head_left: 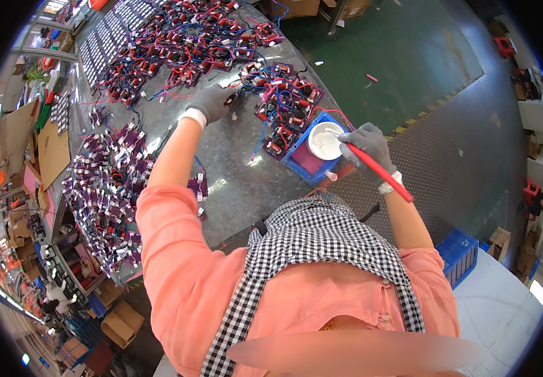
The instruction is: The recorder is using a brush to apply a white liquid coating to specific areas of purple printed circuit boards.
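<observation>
My right hand (370, 149), in a grey glove, is closed round a long red-handled brush (381, 168). Its pale tip reaches into a round white tub (323, 146) of white paste, so the brush head cannot be made out. That tub stands in a blue plastic tray (295, 164) at the table's right edge. Farther left, my gloved left hand (211, 104) reaches over the metal table, fingertips pinched at a dark circuit board (232, 98) that they partly hide. Just right of it lies a cluster of purple boards (287, 103) with red and black components and wires.
A large heap of wired boards (183, 44) covers the table's far part. More purple boards with white connectors (108, 195) are piled at the left. Behind my right arm, a blue crate (458, 254) sits by a white surface (494, 308). Green floor (378, 56) lies beyond the table.
</observation>
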Available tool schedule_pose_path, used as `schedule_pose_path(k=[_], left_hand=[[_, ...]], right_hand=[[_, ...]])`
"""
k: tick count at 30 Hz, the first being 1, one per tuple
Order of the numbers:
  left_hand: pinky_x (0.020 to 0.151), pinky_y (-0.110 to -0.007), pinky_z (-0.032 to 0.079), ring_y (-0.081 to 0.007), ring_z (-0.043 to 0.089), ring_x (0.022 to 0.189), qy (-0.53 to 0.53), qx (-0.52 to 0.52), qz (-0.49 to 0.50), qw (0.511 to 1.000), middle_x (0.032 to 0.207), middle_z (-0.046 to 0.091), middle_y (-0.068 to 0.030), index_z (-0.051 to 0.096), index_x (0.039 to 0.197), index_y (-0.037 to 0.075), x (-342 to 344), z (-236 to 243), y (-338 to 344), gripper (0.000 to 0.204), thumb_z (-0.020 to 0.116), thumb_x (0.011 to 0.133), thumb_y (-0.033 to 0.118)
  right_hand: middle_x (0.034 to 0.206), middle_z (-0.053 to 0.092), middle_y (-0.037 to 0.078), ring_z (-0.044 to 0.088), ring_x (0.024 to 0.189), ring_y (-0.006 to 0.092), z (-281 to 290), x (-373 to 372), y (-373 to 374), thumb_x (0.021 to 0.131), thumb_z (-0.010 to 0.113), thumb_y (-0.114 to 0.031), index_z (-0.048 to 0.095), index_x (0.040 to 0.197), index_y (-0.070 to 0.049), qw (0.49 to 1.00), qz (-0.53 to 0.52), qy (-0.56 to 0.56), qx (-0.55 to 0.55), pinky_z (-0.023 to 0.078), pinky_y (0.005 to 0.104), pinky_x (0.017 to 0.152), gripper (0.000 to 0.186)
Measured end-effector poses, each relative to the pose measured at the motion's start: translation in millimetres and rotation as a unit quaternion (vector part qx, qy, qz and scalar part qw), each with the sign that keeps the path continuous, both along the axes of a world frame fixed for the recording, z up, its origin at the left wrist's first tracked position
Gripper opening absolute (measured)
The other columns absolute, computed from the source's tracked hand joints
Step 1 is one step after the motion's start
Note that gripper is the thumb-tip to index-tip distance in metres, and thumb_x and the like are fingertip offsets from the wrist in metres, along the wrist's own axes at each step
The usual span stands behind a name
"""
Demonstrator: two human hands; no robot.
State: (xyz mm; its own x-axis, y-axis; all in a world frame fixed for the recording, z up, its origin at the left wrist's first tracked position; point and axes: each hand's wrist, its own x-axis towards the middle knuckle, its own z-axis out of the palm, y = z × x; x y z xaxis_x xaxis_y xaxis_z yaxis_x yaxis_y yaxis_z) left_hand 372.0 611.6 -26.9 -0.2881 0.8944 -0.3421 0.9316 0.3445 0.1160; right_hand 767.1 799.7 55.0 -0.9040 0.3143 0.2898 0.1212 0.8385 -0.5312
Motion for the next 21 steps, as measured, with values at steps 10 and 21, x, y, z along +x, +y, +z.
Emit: schedule_pose_path(k=[10, 21], left_hand=[[0.081, -0.031, 0.050, -0.0189, 0.065, 0.089, -0.228, 0.345, 0.368, 0.833, 0.101, 0.071, -0.0099, 0.065, 0.115, 0.003, 44, 12, -131, 0.029, 0.061, 0.091, 0.020], [0.081, -0.026, 0.049, -0.0115, 0.059, 0.091, -0.351, 0.408, 0.413, 0.735, 0.102, 0.066, -0.0070, 0.063, 0.116, -0.003, 164, 190, -109, 0.034, 0.057, 0.092, 0.022]], right_hand=[[0.076, 0.065, 0.004, 0.060, 0.073, 0.0234, -10, -1, -4, 0.076, 0.070, -0.013, 0.070, 0.088, -0.012, 0.993, 0.028, 0.019, 0.116, 0.048, 0.0366, 0.069, 0.011], [0.090, 0.065, 0.002, 0.060, 0.081, 0.0082, 104, -57, -27, 0.084, 0.068, -0.004, 0.066, 0.095, 0.001, 0.869, 0.133, 0.148, -0.454, 0.050, 0.0220, 0.071, 0.012]])
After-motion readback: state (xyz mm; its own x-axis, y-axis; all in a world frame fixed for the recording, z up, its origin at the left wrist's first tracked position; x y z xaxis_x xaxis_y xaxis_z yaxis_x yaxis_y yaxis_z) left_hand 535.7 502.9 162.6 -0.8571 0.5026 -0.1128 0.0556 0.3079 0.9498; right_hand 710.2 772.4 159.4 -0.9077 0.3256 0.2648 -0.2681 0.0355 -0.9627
